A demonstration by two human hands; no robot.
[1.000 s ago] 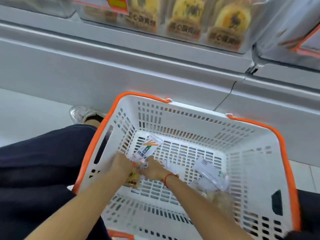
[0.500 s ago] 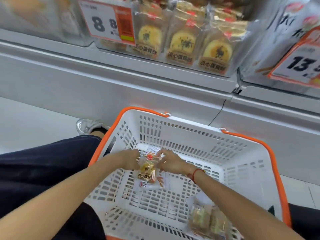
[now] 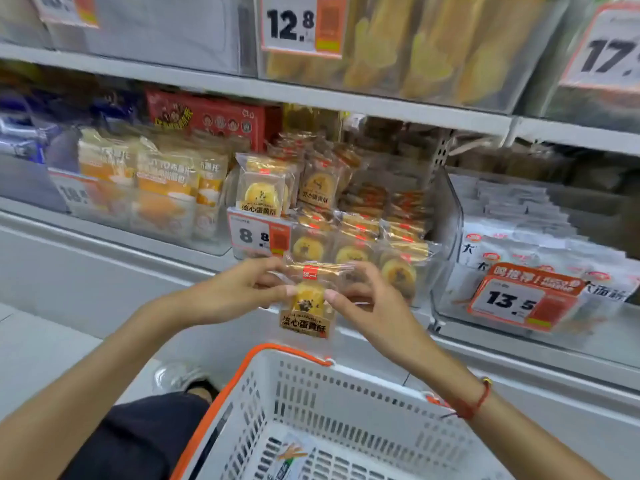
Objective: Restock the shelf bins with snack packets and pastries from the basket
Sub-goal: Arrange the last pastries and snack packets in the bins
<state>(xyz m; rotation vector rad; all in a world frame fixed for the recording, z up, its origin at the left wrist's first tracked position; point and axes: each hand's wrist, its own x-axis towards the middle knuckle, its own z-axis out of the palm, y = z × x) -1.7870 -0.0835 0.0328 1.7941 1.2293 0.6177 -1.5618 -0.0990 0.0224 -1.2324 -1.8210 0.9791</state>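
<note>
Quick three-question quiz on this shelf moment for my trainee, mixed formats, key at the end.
1. True or false: both hands, left hand and right hand, grip the pastry packet.
2. Which price tag marks the bin holding matching pastries? A) 8.8 tag B) 13.5 tag C) 12.8 tag
3. Fill in: the packet is held above the ____'s orange rim.

Key: 1 true; 2 A; 3 basket

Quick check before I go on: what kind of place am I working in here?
Most likely a shop's snack aisle. Tiered shelves carry clear bins of wrapped pastries, price tags such as 8.8 hang on the bin fronts, and a white shopping basket sits below the hands.
</note>
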